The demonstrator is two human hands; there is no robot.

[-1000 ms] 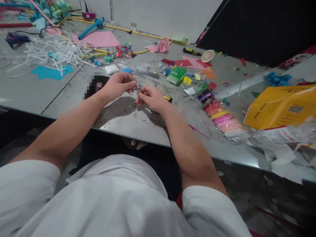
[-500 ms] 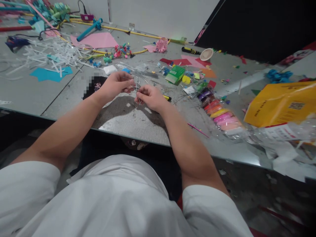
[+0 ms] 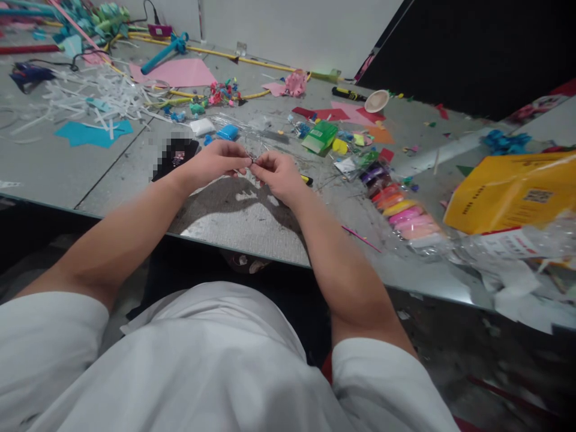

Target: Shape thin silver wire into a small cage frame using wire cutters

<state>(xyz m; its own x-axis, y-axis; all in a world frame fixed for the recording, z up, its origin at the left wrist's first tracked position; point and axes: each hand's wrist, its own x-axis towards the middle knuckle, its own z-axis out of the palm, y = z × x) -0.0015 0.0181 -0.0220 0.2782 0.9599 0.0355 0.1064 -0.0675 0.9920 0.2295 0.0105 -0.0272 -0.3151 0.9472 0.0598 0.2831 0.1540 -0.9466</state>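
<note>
My left hand (image 3: pixel 216 162) and my right hand (image 3: pixel 278 174) meet just above the grey table (image 3: pixel 67 174), fingertips almost touching. Both pinch a thin silvery wire (image 3: pixel 252 158) between thumb and fingers. The wire is small and hard to follow; more thin wires and clear plastic lie on the table just behind the hands. A yellow and black pen (image 3: pixel 306 179) lies under my right hand. A black phone-like object (image 3: pixel 175 157) rests beside my left wrist.
A row of coloured clay sticks in clear wrap (image 3: pixel 396 207) lies right of my hands, with a yellow box (image 3: pixel 508 192) and crumpled plastic beyond. A green box (image 3: pixel 320 137), blue block (image 3: pixel 228 132), paper scraps, white strips (image 3: pixel 99 99) and pink paper (image 3: pixel 173 72) cover the far table.
My hands have drawn closer together, fingertips now meeting over the wire; the left hand dropped slightly, uncovering the blue block behind it.
</note>
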